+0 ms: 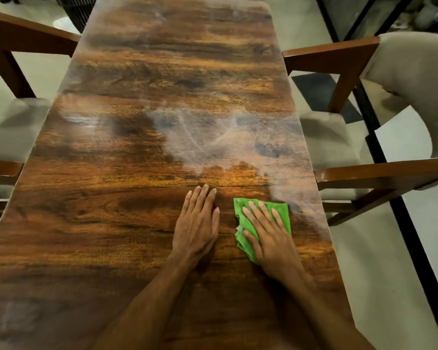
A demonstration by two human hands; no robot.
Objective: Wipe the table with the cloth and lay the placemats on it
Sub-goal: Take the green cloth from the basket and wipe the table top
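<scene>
A long wooden table (137, 173) with a glossy top fills the view. A folded green cloth (282, 213) lies on it near the right edge. My right hand (271, 236) presses flat on the cloth with its fingers spread. My left hand (197, 221) rests flat on the bare wood just left of the cloth, holding nothing. Hazy streaks (213, 137) mark the tabletop beyond the hands. No placemats are in view.
Wooden chairs with beige cushions stand along both sides: one at the right (339, 147), one at the left (8, 127). A beige chair back (415, 84) curves at the far right. A black-framed glass partition (390, 157) runs along the right floor.
</scene>
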